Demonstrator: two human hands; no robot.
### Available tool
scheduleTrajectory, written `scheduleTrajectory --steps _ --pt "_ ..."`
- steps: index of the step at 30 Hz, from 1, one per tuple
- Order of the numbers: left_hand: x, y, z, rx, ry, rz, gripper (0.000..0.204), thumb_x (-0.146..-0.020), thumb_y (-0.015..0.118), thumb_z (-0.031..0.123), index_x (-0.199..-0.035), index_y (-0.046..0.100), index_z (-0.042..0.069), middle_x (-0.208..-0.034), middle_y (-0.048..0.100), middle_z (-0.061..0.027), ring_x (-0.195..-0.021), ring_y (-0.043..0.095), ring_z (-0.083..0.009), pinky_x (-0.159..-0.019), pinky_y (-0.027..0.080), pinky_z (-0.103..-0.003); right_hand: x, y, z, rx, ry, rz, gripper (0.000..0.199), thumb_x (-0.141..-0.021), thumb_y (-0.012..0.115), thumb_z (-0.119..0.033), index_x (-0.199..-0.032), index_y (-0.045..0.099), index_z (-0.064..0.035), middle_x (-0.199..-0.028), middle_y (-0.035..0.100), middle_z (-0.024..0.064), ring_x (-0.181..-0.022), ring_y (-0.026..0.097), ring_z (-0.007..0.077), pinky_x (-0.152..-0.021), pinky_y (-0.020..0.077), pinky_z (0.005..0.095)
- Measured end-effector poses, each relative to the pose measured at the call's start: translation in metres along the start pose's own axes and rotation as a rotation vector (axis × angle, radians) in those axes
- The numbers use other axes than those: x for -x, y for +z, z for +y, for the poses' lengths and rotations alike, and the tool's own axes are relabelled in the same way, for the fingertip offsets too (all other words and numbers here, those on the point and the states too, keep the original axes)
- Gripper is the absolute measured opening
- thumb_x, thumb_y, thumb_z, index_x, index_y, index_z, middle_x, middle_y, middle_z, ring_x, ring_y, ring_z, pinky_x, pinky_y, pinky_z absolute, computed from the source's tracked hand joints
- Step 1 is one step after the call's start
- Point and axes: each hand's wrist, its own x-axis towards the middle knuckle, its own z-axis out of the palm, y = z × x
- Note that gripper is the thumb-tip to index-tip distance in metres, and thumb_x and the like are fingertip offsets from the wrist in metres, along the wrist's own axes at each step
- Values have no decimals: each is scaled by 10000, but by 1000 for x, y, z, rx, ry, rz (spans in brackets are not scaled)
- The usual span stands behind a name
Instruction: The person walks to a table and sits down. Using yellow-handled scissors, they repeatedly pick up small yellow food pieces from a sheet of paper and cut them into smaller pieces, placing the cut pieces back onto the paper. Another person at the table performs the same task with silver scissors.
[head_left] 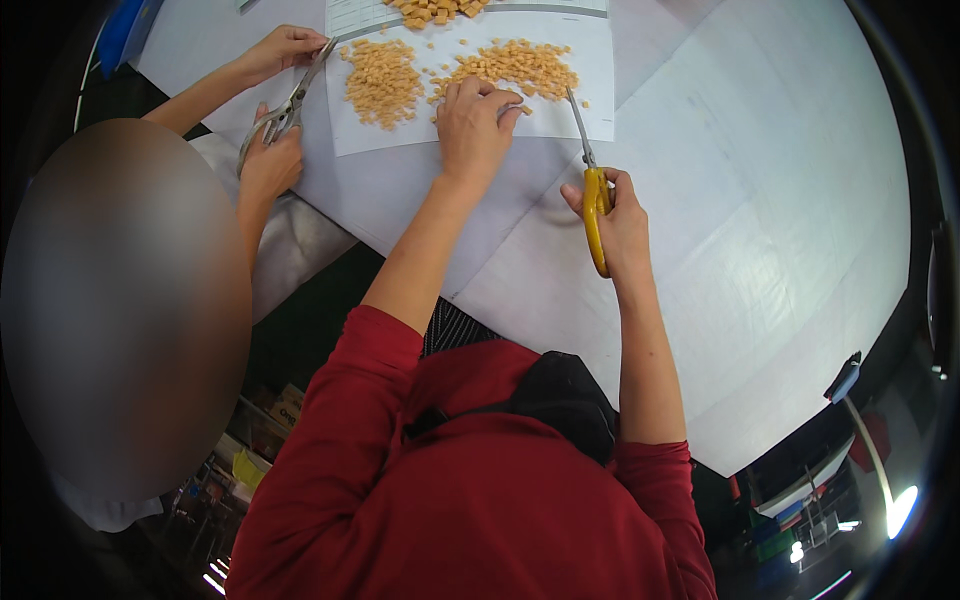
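Note:
My right hand (622,225) holds yellow-handled scissors (596,215), their narrow blades pointing up toward the right end of a pile of small tan pieces (525,68). At the near edge of that pile is my left hand (470,125), its fingers curled and the thumb close to the index finger. Whatever lies between those fingertips is too small to make out; a tan piece (527,111) shows just beside them. A second pile of small tan pieces (383,82) lies to the left on the same white paper sheet (385,140).
Larger tan cubes (437,10) are heaped at the far edge. At my left another person's lower hand (272,165) holds metal scissors (290,108); that person's other hand (285,48) is near the blade tips. A pale cover (760,200) spreads over the table, and a lamp (903,510) glows at lower right.

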Motion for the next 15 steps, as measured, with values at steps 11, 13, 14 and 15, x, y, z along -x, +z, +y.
scheduleTrajectory --steps 11,13,14,15 --pt "-5 -6 8 237 -223 -60 146 -766 741 131 -908 737 100 -841 663 -17 -786 591 -158 -715 491 -312 7 3 5 -49 -33 -106 698 -760 770 -495 -1180 524 5 -850 636 142 -784 620 238 -710 490 333" --pt "-7 -9 11 420 -355 -90 134 -772 733 139 -892 732 81 -807 685 -21 -713 603 -134 -666 495 -293 9 2 0 -84 -36 -170 726 -754 770 -494 -1180 508 31 -967 665 236 -909 666 344 -802 512 384" --pt "-7 -9 12 478 -370 -81 125 -767 729 145 -872 730 78 -785 691 -31 -675 610 -132 -640 497 -291 9 3 0 -89 -45 -173 725 -755 771 -490 -1181 507 33 -971 665 237 -912 667 344 -804 512 384" --pt "-8 -10 12 535 -385 -72 118 -762 726 152 -851 728 74 -764 697 -40 -637 617 -131 -614 499 -289 9 4 -1 -93 -54 -176 724 -755 772 -487 -1181 507 35 -976 665 238 -916 667 343 -805 511 385"
